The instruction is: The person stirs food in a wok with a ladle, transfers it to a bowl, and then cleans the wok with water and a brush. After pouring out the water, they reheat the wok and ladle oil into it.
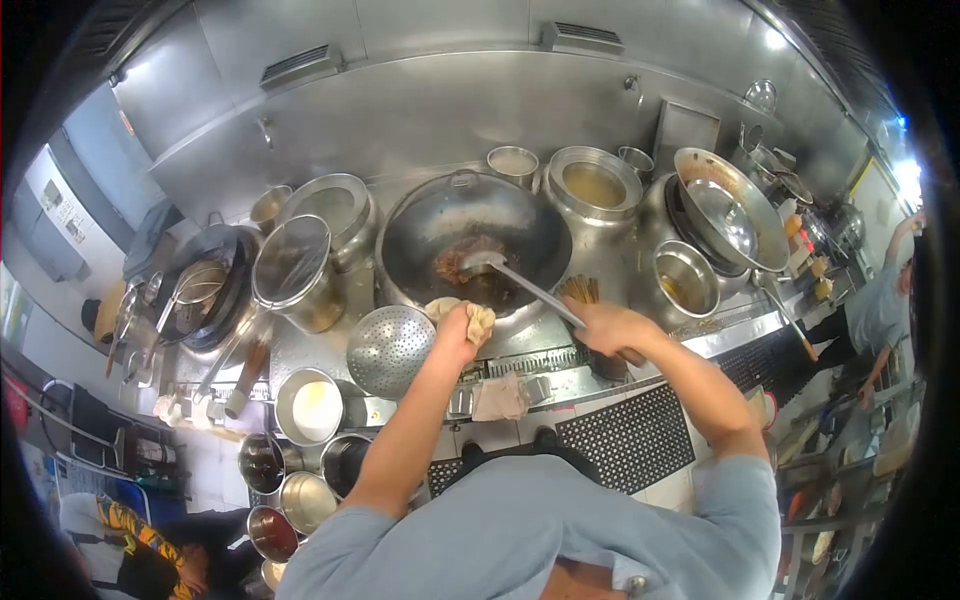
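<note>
My left hand (458, 335) is closed on a beige cloth (474, 316) at the near rim of a large dark wok (460, 215). The long handle of a metal ladle (535, 290) is wrapped by my right hand (612, 330). The ladle's head rests inside the wok, against dark reddish-brown food (462, 258). A perforated round strainer (390, 352) lies just left of my left hand. Behind my right hand is a bundle-like bamboo brush (580, 289).
Pots and a strainer pot (291, 262) stand left; a lidded-looking pot (594, 184) and a tilted pan (730, 205) stand right. Sauce containers (272, 533) are at lower left. A folded cloth (500, 397) hangs at the front edge. Other people are at far right and lower left.
</note>
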Available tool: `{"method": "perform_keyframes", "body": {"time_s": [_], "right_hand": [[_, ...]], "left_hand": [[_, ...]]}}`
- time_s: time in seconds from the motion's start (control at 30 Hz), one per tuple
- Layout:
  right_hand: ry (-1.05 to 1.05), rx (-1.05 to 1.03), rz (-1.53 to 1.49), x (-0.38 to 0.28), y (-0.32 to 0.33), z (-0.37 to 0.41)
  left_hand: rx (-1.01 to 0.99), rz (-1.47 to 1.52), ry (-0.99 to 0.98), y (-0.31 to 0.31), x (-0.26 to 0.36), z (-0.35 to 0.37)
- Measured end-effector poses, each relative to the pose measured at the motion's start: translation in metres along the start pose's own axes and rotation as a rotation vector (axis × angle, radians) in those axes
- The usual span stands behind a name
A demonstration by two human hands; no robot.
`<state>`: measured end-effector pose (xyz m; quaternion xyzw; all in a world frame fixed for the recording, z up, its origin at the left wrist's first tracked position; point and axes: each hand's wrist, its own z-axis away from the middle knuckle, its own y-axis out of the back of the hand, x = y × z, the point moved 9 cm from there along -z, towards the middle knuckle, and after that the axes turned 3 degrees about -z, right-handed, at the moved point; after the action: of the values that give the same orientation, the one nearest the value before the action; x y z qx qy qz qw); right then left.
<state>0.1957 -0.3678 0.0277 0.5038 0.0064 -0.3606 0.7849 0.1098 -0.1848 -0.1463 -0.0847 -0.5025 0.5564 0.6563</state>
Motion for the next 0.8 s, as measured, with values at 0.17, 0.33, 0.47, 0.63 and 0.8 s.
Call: {"method": "perform_keyframes", "body": {"time_s": [0.17,0.33,0.47,0.63,0.8], "right_hand": [[0.109,0.234,0.181,0.003,-0.006,-0.042],[0.016,-0.058,0.076,-0.014,0.016,-0.001],[0.061,0.173,0.131,0.011,-0.001,-0.064],[0.001,0.154,-0.690,0.023,-0.002,-0.025],[-0.118,0.084,-1.362,0.051,-0.009,-0.011]], "left_hand": [[-0.209,-0.083,0.026,0.032,-0.055,0.017],[-0.086,0.007,-0.046,-0.016,-0.010,0.050],[-0.277,-0.463,-0.210,0.024,-0.020,-0.024],[0.030,0.045,-0.101,0.031,-0.044,0.027],[-0.554,0.077,0.006,0.009,0.010,-0.019]]}}
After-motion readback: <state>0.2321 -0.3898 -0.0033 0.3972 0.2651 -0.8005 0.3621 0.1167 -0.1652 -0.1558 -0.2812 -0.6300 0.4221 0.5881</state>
